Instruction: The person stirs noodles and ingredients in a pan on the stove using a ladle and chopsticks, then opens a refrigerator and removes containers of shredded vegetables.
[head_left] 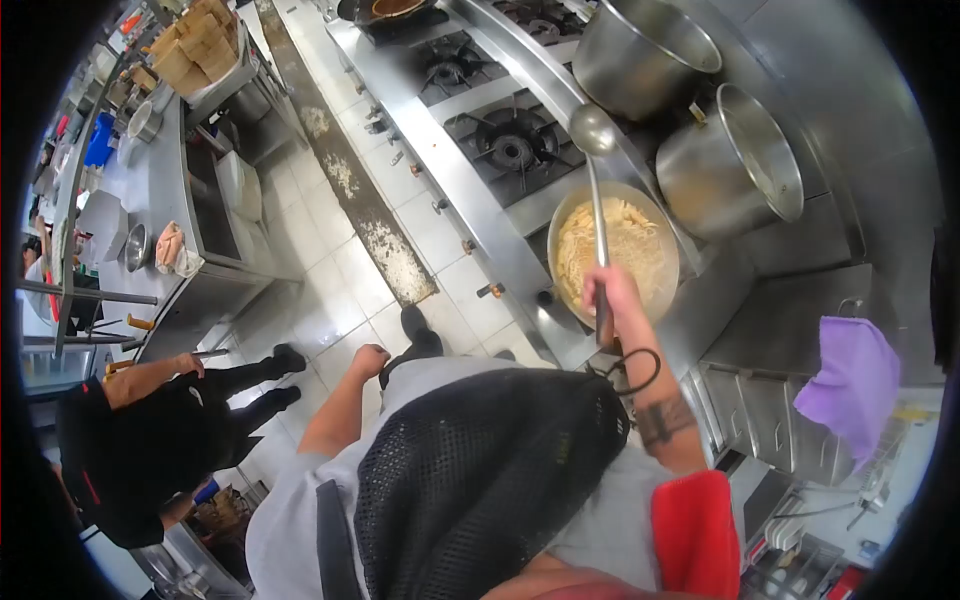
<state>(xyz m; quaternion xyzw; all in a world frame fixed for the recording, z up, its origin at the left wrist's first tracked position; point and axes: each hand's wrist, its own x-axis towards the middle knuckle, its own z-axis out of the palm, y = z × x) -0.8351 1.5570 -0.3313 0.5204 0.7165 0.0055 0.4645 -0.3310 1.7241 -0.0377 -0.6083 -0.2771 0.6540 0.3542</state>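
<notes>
My right hand [614, 292] is closed around the dark grip of a long-handled ladle [599, 205]. The ladle's metal bowl points away from me, past the far rim of a wide round pan [676, 262] on the stove. Inside the pan, pale yellow strips of food [612, 222] lie in a bubbly, light-coloured liquid, and the ladle handle passes above them. At my left side hangs my left hand [371, 360], fingers curled in, with nothing visible in it.
Two large steel pots [640, 70] [715, 180] stand behind the pan. A gas burner [516, 147] lies left of it. A purple cloth [850, 385] hangs at right. A person in black [140, 440] stands at left, near a steel counter [200, 245] holding a bowl [138, 246].
</notes>
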